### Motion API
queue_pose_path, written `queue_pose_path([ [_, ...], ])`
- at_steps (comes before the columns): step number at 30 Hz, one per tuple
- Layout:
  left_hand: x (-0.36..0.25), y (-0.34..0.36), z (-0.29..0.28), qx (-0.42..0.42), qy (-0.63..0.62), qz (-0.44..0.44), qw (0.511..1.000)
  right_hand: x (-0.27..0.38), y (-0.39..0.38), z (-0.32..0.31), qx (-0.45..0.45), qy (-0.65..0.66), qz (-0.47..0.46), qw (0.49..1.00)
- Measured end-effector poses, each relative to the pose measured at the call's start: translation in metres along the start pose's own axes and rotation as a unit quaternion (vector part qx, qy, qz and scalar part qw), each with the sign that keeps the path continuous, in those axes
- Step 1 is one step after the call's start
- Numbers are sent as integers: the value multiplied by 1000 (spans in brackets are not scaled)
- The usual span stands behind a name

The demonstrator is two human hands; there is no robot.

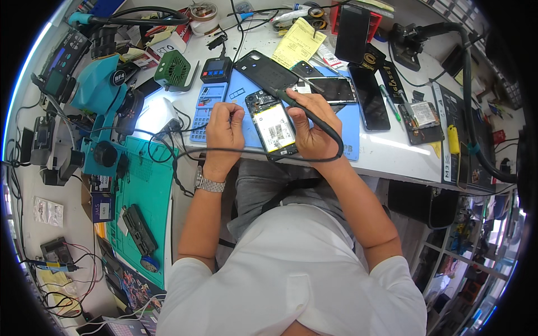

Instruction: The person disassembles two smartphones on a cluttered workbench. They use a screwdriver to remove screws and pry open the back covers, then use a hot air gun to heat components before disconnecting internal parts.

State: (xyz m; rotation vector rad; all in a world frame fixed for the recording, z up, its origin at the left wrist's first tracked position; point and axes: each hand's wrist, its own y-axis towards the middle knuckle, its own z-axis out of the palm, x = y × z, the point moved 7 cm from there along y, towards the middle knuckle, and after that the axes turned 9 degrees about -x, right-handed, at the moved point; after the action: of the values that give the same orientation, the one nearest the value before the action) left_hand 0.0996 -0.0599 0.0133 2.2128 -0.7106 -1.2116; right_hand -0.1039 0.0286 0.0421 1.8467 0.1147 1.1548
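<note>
An opened smartphone (273,126) lies on the blue repair mat (350,120), its white battery and dark inner frame bared. My right hand (319,124) rests at the phone's right edge, closed round the black handle of a soldering iron (287,99); its cord loops over my wrist and runs left. The iron's tip is too small to make out. To the left of the phone, my left hand (225,126) is closed with fingertips pinched; what they hold, if anything, is hidden. Beyond the phone lies a black back cover (265,69).
A soldering station with a display (216,69) and a green fan (175,71) stand behind my left hand. More phones (368,98) lie at right. A teal microscope (100,84) stands at far left above a green mat (140,193). The iron's cord (252,150) crosses the near edge.
</note>
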Motion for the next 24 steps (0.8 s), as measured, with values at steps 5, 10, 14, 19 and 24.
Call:
queue_pose_path([
  [5,-9,1,3,15,3,38,999,-32,-15,4,-42,86,156,983],
  [10,5,-7,4,11,-29,-26,999,-50,-28,11,-58,141,275,949],
  [14,4,-11,4,-30,-44,-46,998,-51,-28,10,-48,157,338,927],
  [19,5,-13,10,-54,-42,-49,996,-61,-32,10,-19,118,336,934],
  [24,4,-13,12,-58,-38,-62,996,-63,-34,14,-42,200,377,904],
])
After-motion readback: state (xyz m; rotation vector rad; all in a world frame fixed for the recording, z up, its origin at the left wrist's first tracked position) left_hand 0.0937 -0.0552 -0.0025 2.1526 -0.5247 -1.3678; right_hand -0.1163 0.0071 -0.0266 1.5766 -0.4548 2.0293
